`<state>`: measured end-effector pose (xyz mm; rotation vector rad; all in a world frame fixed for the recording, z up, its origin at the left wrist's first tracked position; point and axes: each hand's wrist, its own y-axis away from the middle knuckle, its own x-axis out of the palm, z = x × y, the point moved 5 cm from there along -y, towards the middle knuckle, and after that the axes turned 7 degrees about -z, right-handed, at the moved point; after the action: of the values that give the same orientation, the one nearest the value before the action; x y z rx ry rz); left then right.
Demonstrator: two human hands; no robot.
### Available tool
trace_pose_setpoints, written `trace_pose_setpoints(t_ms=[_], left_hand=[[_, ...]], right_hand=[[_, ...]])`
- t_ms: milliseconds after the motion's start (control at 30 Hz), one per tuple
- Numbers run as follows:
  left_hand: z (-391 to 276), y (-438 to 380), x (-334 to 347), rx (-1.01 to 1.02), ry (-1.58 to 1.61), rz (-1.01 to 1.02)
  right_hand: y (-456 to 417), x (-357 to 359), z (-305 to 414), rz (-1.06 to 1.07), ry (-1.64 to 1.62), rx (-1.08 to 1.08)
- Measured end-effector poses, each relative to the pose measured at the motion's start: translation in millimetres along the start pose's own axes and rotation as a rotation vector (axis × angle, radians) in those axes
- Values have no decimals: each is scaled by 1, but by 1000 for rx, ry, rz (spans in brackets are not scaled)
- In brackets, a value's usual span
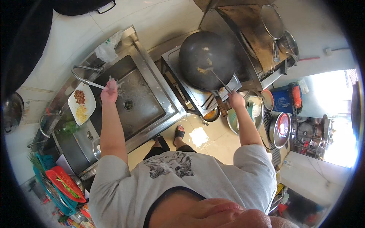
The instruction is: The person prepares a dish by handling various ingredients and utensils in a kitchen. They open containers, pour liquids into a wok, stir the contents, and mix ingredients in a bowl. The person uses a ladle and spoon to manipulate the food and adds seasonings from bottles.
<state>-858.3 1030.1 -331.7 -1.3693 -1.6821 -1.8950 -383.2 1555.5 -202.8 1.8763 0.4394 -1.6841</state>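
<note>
My left hand (109, 92) is at the spout end of the faucet (82, 80), over the steel sink (139, 91), with water splashing about its fingertips. Whether the fingers close on anything is unclear. My right hand (236, 100) grips the long metal handle of a wok spatula or ladle (221, 79), whose head reaches down into a dark, steaming wok (194, 54). Yellowish food (203, 70) lies by the tool's head. Left of the sink basin, a white plate (90, 98) carries a reddish-brown chopped heap (79, 97) and a pale yellow one (81, 113).
The wok sits on a steel stove (171, 57); its wooden handle (221, 107) points toward me. Below is a pan with orange contents (211, 114). Strainers (271, 21) are at upper right, basins (278, 136) at right, and a red basket (58, 173) at lower left. The tiled floor (225, 139) looks wet.
</note>
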Motion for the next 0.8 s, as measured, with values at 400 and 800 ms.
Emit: trace_pose_setpoints(t_ms=[400,800], left_hand=[[9,14,15,14,-11,-91],[11,38,2,163,73,86]], right_hand=[[-7,-17,31,-66,-73,32],[25,3,310,22,-1151,-227]])
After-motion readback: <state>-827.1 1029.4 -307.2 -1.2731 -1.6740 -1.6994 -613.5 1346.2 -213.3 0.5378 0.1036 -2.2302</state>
